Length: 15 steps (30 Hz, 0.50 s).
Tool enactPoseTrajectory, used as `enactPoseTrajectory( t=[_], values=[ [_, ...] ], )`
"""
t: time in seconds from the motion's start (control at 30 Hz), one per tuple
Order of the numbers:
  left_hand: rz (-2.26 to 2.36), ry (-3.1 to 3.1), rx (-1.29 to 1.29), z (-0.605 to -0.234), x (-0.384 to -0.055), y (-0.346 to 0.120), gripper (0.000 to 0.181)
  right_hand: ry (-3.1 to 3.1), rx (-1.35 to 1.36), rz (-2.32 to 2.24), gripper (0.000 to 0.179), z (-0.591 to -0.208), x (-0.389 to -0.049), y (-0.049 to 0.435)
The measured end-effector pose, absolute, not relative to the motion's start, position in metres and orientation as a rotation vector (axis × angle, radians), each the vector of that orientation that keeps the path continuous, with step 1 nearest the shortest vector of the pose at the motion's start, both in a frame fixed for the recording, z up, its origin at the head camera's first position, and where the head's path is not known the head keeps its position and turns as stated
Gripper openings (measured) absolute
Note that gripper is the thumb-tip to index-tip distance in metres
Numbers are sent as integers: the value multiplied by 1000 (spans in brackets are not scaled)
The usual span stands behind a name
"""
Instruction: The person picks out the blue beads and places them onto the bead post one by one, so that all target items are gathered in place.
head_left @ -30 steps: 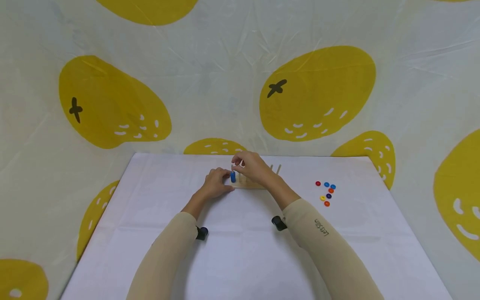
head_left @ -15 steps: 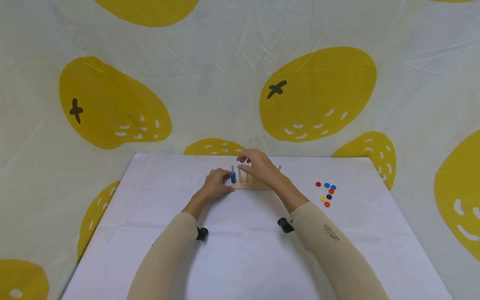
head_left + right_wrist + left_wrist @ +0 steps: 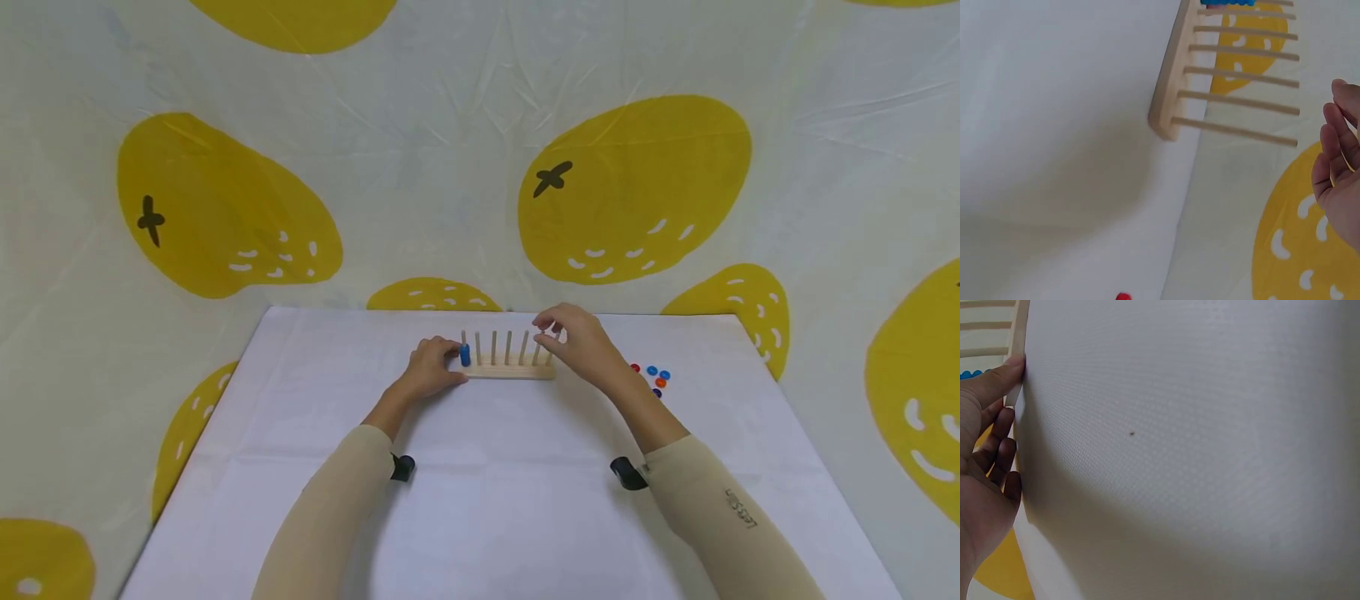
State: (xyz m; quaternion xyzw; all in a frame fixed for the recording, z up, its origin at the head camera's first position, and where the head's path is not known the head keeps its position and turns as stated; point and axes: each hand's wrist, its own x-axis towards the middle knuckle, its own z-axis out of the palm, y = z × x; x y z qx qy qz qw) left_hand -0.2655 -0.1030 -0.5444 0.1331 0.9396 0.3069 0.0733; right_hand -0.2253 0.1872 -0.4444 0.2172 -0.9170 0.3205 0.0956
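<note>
A wooden peg rack [image 3: 510,372] with a row of several upright pegs stands near the back of the table. Stacked blue beads [image 3: 465,356] fill the lower part of its leftmost peg; the other pegs look bare. My left hand [image 3: 431,367] grips the rack's left end, its thumb on the base's front edge in the left wrist view. My right hand [image 3: 576,337] hovers by the tops of the rightmost pegs. In the right wrist view its loosely bent fingers [image 3: 1330,139] are apart from the pegs, with nothing seen in them.
Right of the rack, loose beads lie on the white cloth: a red bead [image 3: 635,367], light blue beads [image 3: 652,371], an orange bead [image 3: 661,383] and a dark blue one [image 3: 657,393]. My right forearm partly covers this group. A fruit-print curtain [image 3: 420,167] hangs behind the table.
From above the blue stack at the left, my right hand has moved right along the rack to its far end, uncovering the pegs. The left hand has stayed put.
</note>
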Motion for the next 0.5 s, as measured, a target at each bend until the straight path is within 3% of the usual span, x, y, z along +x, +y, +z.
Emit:
enactPoseTrajectory(
  t=[0.5],
  values=[
    [923, 2822, 417, -541, -264, -103, 60, -2658, 499, 888, 23, -476, -199, 254]
  ],
)
